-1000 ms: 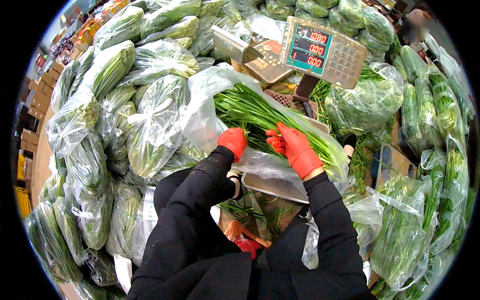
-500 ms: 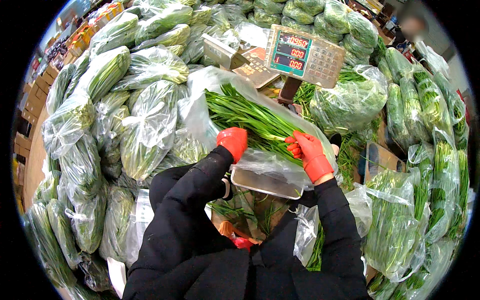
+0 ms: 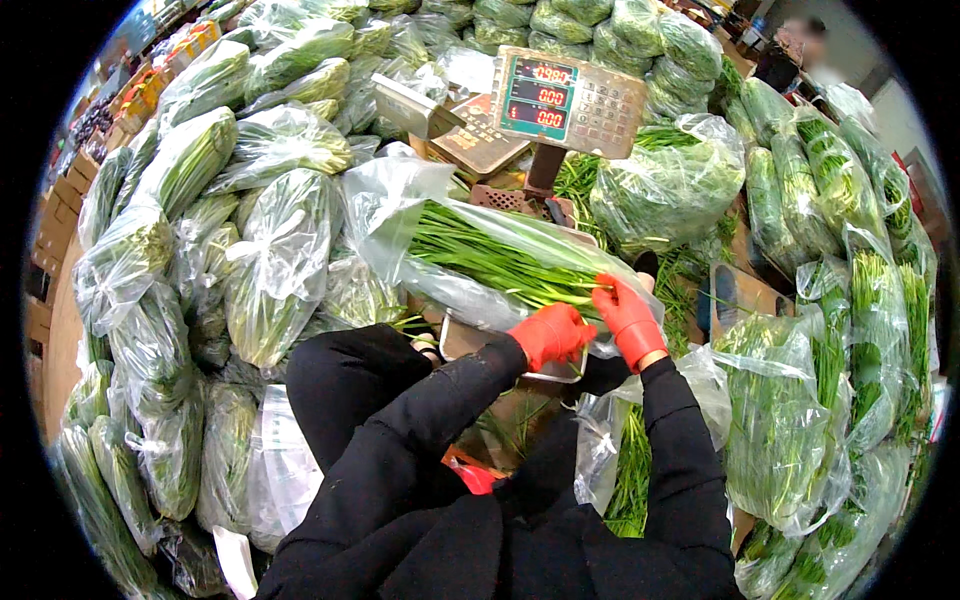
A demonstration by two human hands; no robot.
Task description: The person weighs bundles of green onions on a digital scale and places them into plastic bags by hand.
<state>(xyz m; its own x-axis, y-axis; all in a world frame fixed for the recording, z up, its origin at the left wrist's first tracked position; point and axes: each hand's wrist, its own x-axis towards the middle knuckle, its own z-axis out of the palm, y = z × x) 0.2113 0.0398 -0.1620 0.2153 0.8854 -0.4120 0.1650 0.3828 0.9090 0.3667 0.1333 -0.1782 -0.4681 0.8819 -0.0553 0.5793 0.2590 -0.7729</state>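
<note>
A long bundle of garlic chives (image 3: 500, 250) lies inside a clear plastic bag (image 3: 375, 205), across the metal pan (image 3: 460, 340) of a scale. The leafy tips point left and the pale stem ends right. My right hand (image 3: 628, 318), in a red rubber glove, closes its fingers on the chives at the stem ends. Just beside it, my left hand (image 3: 548, 336), gloved in red too, is closed by the near edge of the bag. Some of its fingertips are blurred, and what they hold is too small to make out.
The scale's display (image 3: 568, 100) stands on a post behind the pan. Bagged greens (image 3: 285, 265) are heaped on the left, and more bags (image 3: 775, 420) lie on the right. An open bag of chives (image 3: 628, 470) is by my right forearm. A person (image 3: 800, 50) is at the far right.
My left hand has moved right, from the bag's near side to the stem ends beside my right hand. The bag now wraps more over the chives. The whole view has shifted slightly.
</note>
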